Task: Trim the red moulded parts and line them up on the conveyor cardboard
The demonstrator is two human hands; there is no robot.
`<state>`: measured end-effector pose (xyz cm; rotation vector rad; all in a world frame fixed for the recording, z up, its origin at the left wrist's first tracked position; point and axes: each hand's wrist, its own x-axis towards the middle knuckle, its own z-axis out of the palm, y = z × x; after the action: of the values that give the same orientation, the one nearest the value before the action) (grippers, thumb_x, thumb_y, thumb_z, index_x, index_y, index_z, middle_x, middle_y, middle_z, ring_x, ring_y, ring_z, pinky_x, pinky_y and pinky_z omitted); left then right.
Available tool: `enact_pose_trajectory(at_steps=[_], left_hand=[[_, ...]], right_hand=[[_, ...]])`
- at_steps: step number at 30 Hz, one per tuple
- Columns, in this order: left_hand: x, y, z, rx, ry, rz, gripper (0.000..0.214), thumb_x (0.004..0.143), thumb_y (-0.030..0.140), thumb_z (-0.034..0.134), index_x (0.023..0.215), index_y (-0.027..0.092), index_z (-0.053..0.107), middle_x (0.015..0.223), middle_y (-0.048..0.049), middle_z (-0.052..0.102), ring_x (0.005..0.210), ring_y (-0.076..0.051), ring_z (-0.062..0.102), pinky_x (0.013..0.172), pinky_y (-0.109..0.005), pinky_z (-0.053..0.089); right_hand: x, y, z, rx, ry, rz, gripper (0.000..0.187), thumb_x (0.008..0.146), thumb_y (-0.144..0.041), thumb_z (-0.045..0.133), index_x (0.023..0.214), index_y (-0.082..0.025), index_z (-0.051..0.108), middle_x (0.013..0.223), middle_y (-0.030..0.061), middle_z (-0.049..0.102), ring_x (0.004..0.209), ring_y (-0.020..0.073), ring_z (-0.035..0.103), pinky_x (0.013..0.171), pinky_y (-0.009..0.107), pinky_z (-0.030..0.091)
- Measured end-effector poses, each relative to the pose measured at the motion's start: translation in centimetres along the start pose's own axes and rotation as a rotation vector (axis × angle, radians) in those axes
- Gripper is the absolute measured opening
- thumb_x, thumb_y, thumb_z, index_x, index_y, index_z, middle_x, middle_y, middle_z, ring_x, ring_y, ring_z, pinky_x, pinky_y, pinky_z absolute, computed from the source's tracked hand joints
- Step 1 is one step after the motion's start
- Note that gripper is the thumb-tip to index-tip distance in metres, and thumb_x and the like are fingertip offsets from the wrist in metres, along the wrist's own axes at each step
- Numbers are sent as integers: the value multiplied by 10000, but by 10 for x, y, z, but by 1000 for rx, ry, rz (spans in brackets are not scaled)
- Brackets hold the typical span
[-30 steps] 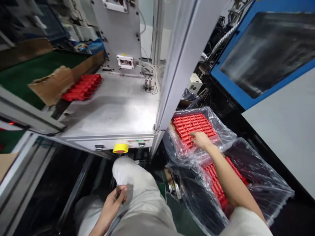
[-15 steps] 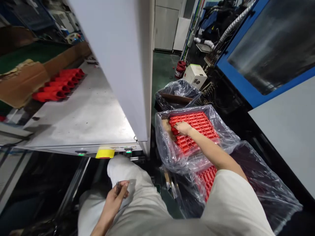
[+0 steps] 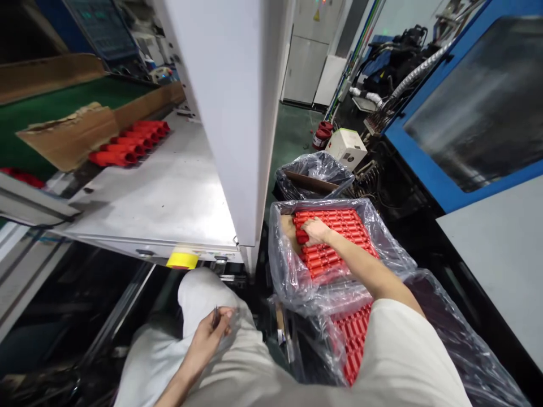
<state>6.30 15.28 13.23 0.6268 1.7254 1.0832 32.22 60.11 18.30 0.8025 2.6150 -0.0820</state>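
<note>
My right hand (image 3: 315,231) reaches into the plastic-lined box (image 3: 280,282), with its fingers closed on a red plastic tube (image 3: 302,236) at the left of the rows. Ordered rows of the same red tubes (image 3: 324,261) lie around and under it. Over my lap, my left hand (image 3: 212,330) is closed on a small dark metal tool (image 3: 216,316); most of it is hidden by the fingers, so its kind cannot be made out. Several red tubes (image 3: 131,141) lie in a row on the metal table at the left.
A white machine post (image 3: 229,113) rises between the metal table (image 3: 156,198) and the boxes. The table's front edge carries a yellow button housing (image 3: 182,260). A second lined box with red tubes (image 3: 354,339) stands close by my right side. A blue machine (image 3: 424,164) borders the right.
The view has shifted a little, so the table and boxes sit differently in the picture. My right hand stays at the left of the rows; my left hand keeps the small tool.
</note>
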Motion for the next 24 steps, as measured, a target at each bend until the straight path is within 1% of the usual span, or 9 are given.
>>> enact_pose_trajectory(at_steps=[4,8,10,13,16,17,19,21,24], left_hand=[[-5,-9,-17,-13,49,-10,644,829,774,745,1035,163,769,676,-14,686,697,-213,639,723,-324,512],[-3,-17,-31,-39,73,-28,679,819,804,732,1028,158,757,663,-14,678,678,-203,623,709,-318,493],[-4,-18,-33,-70,72,-20,682,830,813,714,1019,159,751,658,-9,667,670,-195,615,703,-311,488],[-7,-18,-34,-135,42,16,639,852,794,711,963,165,747,685,-17,670,679,-188,621,701,-304,492],[-11,-17,-40,-200,8,63,602,868,765,720,893,163,735,677,-13,641,643,-169,595,670,-297,475],[-13,-17,-44,-218,3,76,596,872,756,723,874,161,729,665,-9,626,632,-163,585,664,-295,469],[-18,-18,-53,-252,4,99,583,880,743,725,857,161,715,665,-7,614,635,-158,579,667,-292,466],[-25,-20,-64,-292,28,110,589,888,758,703,871,169,697,678,-6,614,639,-157,575,667,-294,472],[-40,-29,-88,-355,89,109,615,876,785,692,914,171,690,665,-3,617,631,-165,584,667,-302,482]], right_hand=[[-28,-6,-26,167,116,91,485,976,-575,744,1253,-179,705,1307,114,713,1231,292,667,1128,552,507],[-91,-30,-55,393,261,132,467,956,-447,718,1356,-213,660,1293,103,750,1126,249,734,1027,430,595],[-133,-62,-70,484,333,96,528,928,-374,668,1430,-225,602,1331,93,751,1149,245,754,1025,400,614],[-189,-134,-99,550,447,-6,661,832,-346,703,1455,-200,538,1310,117,758,1174,296,764,1023,435,628],[-207,-221,-138,533,626,-144,741,754,-317,784,1454,-273,544,1407,110,700,1262,336,713,1076,479,598],[-200,-251,-156,521,651,-200,730,752,-289,795,1440,-289,550,1393,97,698,1277,331,696,1115,486,571],[-164,-308,-199,535,675,-302,682,746,-258,803,1389,-291,577,1338,79,709,1254,301,686,1091,439,567],[-102,-354,-249,527,655,-321,575,784,-330,805,1325,-271,620,1282,61,729,1182,258,699,1038,384,569],[8,-396,-326,340,562,-200,536,857,-485,781,1307,-224,655,1222,62,755,1071,233,718,944,354,567]])
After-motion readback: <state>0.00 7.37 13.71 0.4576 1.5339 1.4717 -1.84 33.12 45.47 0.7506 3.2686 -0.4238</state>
